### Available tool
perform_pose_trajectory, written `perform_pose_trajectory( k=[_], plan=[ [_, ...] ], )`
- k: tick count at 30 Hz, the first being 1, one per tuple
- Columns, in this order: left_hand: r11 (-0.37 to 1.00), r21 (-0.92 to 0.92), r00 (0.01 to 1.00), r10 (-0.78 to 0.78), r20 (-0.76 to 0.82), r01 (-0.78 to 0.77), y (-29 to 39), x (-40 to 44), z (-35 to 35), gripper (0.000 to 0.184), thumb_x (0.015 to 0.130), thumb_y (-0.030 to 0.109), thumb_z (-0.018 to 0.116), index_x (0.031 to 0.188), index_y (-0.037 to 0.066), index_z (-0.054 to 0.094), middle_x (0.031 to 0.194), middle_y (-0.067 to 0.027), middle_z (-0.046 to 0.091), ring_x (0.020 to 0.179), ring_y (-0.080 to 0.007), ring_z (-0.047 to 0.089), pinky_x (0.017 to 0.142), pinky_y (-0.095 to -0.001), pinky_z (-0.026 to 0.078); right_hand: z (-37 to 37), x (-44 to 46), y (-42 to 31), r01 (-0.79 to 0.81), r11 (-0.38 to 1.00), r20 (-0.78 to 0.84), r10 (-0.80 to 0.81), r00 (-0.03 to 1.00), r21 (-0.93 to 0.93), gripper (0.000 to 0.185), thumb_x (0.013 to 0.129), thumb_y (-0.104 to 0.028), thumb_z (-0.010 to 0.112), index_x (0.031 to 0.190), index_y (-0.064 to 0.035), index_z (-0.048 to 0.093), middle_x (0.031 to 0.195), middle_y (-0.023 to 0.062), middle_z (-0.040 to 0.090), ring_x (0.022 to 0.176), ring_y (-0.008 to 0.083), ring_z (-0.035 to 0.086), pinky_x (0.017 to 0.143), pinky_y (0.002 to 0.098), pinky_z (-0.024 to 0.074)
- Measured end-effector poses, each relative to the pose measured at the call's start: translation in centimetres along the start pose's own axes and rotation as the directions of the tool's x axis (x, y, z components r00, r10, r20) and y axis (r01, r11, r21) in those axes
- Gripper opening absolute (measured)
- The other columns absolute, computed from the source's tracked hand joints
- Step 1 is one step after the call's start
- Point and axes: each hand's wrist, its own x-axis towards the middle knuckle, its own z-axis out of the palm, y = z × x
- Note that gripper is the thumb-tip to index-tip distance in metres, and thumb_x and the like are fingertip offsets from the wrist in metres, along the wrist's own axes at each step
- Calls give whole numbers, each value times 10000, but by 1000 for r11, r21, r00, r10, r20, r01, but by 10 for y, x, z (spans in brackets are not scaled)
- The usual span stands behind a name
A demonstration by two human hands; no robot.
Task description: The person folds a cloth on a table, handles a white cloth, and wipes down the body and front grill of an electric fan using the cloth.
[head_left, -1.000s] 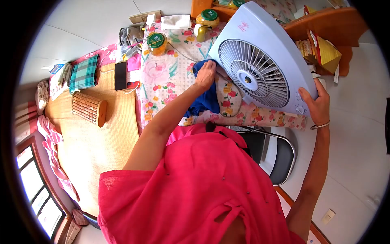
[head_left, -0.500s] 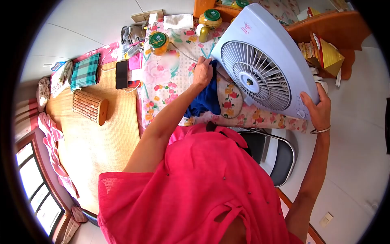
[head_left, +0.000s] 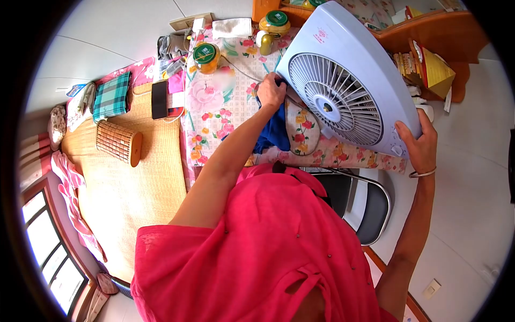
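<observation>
A pale blue-grey box fan [head_left: 370, 51] stands tilted on the flowered tablecloth [head_left: 209, 126], its round grille facing me. My right hand [head_left: 421, 139] grips the fan's lower right corner beside the knobs, thumb on the front. At the fan's left edge, my left hand [head_left: 272, 90] is closed on a dark blue cloth [head_left: 276, 129], which hangs below it over the table. The cloth's upper part lies against the fan's side, and the left fingertips are partly hidden there. A grey cord curves across the tablecloth by the cloth.
Jars with green lids [head_left: 206, 58] and a small bottle [head_left: 264, 43] stand behind my left hand. A black phone [head_left: 159, 100] and a woven bamboo pillow [head_left: 119, 142] lie on the mat at left. A black chair [head_left: 370, 212] is tucked at the table's front; a wooden shelf [head_left: 456, 40] stands right.
My left hand has shifted slightly along the fan's left edge with the blue cloth, whose hanging part has moved a little. My right hand keeps its grip on the fan.
</observation>
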Motion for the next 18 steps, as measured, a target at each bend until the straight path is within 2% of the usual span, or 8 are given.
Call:
perform_pose_trajectory(
  k=[4,5,10,13,18],
  plan=[
    [986,-42,983,-163,-80,160,0,8,2,226,731,229,640,898,76,646,913,-165,677,876,-357,641,768,-450,499,1,-1,-1,-11,1000,-2,11,1000,-4,388,772,-257,727,1005,20,587,857,119,644,749,175,584,708,310,476],
    [969,-41,959,-247,-139,243,0,15,2,238,728,233,641,909,80,655,887,-169,681,864,-351,647,770,-444,503,1,-1,-1,-15,1000,-7,15,1000,-4,388,771,-257,727,1004,20,587,855,118,644,747,175,583,707,310,476],
    [992,-82,992,-104,-73,98,-14,18,3,212,725,211,654,881,69,633,885,-158,675,848,-364,640,750,-455,499,1,1,0,4,1000,-15,-4,1000,5,374,766,-239,725,997,21,588,848,117,640,744,173,579,701,306,473],
    [992,-125,996,-12,-92,0,-8,2,8,193,724,198,658,848,62,599,866,-153,659,830,-373,630,728,-461,493,0,0,-1,-31,1000,-8,31,999,-5,372,764,-238,722,996,21,591,851,117,641,746,174,581,703,306,473],
    [991,-75,993,113,-17,-114,-6,-19,12,203,708,178,661,869,82,582,891,-149,637,811,-378,617,701,-475,480,2,0,-1,-22,1000,-37,21,999,-5,377,760,-243,723,998,20,595,858,119,644,752,178,588,713,306,475]
  ],
)
